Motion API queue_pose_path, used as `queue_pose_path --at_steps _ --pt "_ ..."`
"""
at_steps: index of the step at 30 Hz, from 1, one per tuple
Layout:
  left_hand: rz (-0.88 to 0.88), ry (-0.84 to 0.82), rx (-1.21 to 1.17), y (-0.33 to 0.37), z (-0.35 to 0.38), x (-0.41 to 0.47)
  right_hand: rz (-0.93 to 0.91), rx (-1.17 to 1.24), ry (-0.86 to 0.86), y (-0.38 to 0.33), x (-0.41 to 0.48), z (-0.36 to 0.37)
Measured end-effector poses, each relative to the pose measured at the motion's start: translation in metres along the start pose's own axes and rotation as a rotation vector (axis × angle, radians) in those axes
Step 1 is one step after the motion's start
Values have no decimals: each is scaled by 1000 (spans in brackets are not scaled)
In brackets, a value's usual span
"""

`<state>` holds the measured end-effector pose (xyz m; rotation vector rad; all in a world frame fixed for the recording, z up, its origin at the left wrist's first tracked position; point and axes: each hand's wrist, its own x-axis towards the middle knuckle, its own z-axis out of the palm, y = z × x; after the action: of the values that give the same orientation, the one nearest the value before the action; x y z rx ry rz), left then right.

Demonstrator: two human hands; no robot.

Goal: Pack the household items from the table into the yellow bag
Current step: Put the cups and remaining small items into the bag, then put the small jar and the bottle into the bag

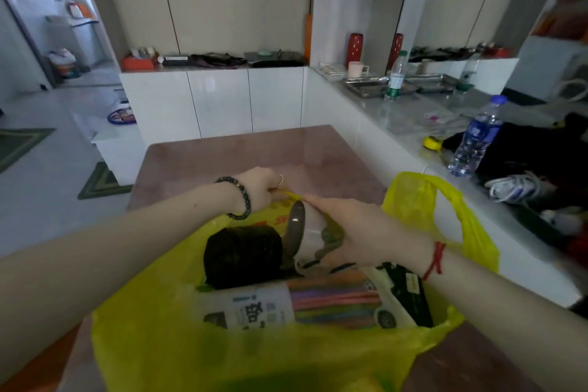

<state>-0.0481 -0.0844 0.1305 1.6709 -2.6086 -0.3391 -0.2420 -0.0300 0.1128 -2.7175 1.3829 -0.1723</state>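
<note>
Yellow bag (pixel 222 347) crowded, black roll (pixel 243 256), straw pack (pixel 334 302), right hand (pixel 362 232) holding grey tool (pixel 296 226), left hand (pixel 259 189) gripping rim, open tabletop (pixel 254 153) beyond

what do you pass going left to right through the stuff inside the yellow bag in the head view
In the yellow bag: black roll → grey-handled tool → coloured straws → black packet. The white labelled pack lies in front of the roll, so it is left out.
</note>
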Motion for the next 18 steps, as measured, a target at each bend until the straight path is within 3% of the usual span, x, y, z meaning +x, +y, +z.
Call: queue_pose_path --at_steps 5,11,14,18 --pt "-70 22 -16 1 4 -2 -37 153 -11 5 19 29" --pt "-90 87 -131 -3 3 5 -16 -53 -175 10 4 39" --pt "28 -57 -277 -12 -1 5 -88 -155 -198 8 4 18" --pt "53 -183 -498 -35 -17 4 -157 74 -174 18 19 -35"
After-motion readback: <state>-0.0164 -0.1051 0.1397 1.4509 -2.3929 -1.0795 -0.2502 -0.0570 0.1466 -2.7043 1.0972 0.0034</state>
